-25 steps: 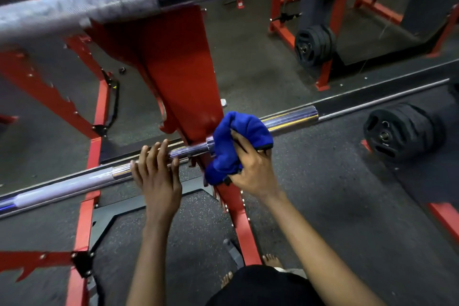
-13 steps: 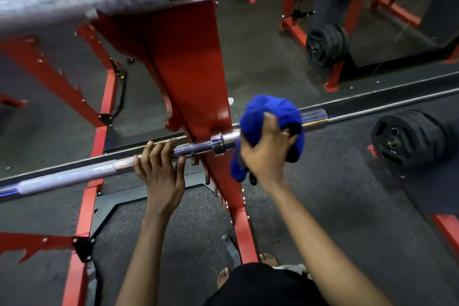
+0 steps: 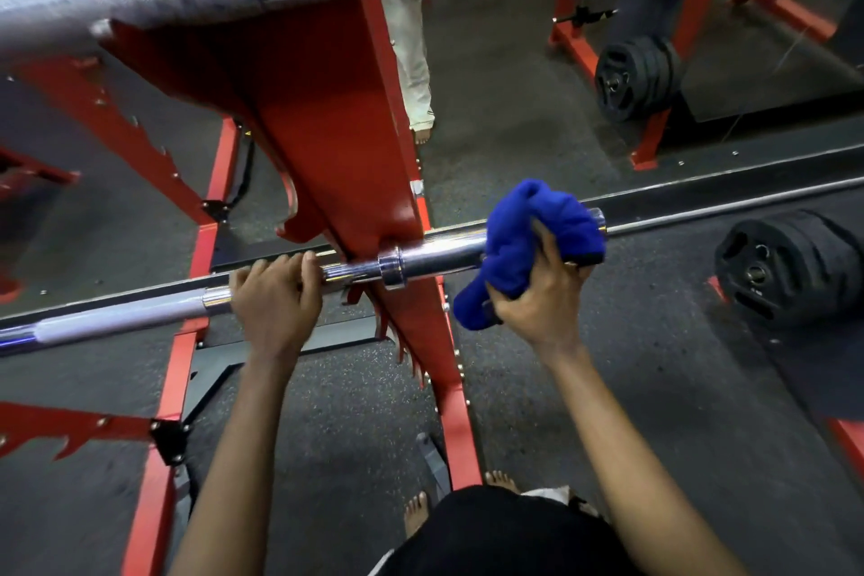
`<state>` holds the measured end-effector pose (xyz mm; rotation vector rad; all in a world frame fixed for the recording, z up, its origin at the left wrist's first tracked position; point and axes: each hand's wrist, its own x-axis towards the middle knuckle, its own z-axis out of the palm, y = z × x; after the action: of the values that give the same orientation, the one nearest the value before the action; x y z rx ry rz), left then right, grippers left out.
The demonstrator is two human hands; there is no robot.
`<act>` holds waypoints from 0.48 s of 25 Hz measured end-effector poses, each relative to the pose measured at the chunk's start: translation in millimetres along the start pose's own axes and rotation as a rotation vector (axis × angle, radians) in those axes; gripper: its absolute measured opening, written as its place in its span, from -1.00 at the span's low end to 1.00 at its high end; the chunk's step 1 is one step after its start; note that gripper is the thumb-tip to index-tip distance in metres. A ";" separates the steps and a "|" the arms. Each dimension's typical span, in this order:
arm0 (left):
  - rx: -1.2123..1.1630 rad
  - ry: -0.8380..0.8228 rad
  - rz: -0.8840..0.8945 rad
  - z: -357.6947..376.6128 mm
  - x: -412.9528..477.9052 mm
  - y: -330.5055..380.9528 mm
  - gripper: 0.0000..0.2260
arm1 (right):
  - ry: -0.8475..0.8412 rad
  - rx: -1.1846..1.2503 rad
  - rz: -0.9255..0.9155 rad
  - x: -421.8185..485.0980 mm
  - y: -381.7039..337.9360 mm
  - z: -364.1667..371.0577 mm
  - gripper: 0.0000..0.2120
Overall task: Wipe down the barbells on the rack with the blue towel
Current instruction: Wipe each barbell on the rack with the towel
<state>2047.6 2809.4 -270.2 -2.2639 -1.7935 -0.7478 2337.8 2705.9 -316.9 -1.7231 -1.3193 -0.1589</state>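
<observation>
Over smooth chrome barbell [image 3: 444,255], bunched blue towel [image 3: 528,243]

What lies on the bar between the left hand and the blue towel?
Head view: on the chrome barbell, between left hand and blue towel, sit its collar ring and a bare shiny sleeve, in front of the red steel rack upright.

Weight plates [image 3: 790,267] lie on the floor [image 3: 608,388] (speckled rubber); a second stack [image 3: 636,75] sits farther back.
</observation>
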 end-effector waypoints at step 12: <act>-0.075 -0.110 -0.097 8.3 -23.0 0.1 -0.53 | -0.306 -0.005 -0.127 4.8 -76.0 24.9 -0.34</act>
<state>2046.4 2792.9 -288.2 -2.3213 -1.9693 -0.7310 2267.8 2726.5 -283.8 -1.7154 -1.6536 0.0315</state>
